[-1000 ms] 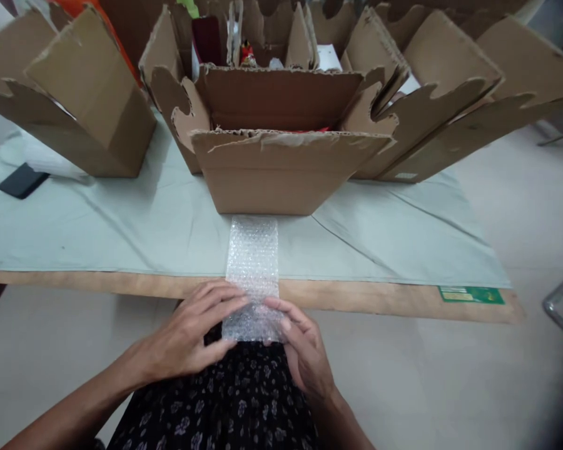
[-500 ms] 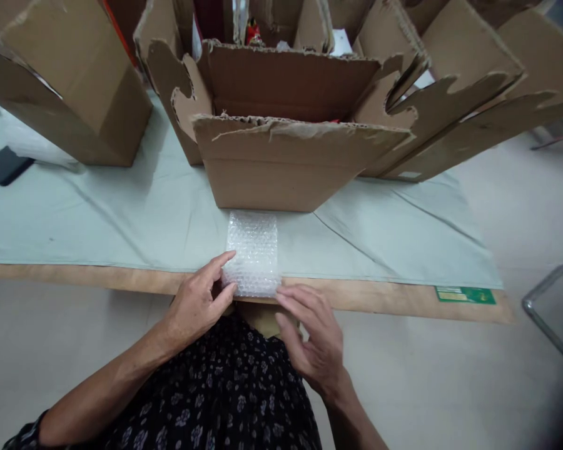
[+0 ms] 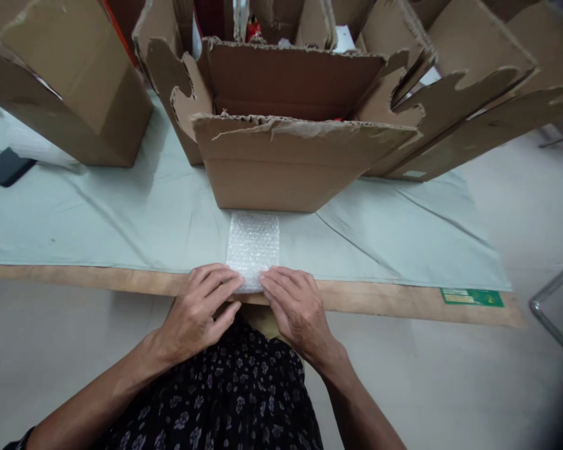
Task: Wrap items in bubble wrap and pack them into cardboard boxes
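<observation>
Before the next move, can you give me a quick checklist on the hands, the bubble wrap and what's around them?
1. Left hand on the bubble wrap: ok, fingertips at its near end, left side.
2. Right hand on it too: ok, fingertips at the near end, right side.
3. Bubble wrap clear of the front cardboard box: cannot tell; its far end meets the box's base in view, and contact is unclear.
4. Anything inside the bubble wrap: cannot tell.
5. Green card away from the hands: ok, far right along the table edge.
</observation>
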The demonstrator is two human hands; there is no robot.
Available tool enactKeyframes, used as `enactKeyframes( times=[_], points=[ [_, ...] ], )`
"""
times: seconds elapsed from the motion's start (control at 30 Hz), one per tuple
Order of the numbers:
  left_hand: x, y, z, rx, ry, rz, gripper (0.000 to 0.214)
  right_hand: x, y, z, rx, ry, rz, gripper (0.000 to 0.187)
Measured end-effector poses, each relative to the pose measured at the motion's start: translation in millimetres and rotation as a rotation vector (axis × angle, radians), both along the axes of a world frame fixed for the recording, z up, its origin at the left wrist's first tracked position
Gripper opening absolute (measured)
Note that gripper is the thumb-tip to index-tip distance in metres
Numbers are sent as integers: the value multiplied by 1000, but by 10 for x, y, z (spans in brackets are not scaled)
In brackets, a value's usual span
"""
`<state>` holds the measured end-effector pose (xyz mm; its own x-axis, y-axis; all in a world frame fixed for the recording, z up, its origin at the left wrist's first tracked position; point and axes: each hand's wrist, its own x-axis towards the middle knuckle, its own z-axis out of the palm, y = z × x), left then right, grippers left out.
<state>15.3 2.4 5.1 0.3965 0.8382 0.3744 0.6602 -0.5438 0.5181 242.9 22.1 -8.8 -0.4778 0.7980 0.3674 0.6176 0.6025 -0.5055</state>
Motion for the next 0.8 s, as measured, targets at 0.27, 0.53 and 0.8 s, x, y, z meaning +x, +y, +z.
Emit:
enactKeyframes(
  times=[0.27,0.53,0.8],
  points=[
    [73,254,-33,-58,-176,129,20,-11,98,15,91,176,-158,32],
    [118,401,-91,-101,-81,207,22,27,104,-28,154,-50,-87,27],
    [51,229,-10,-4,-92,144,26,59,248,35,-54,28,-6,29]
  ],
)
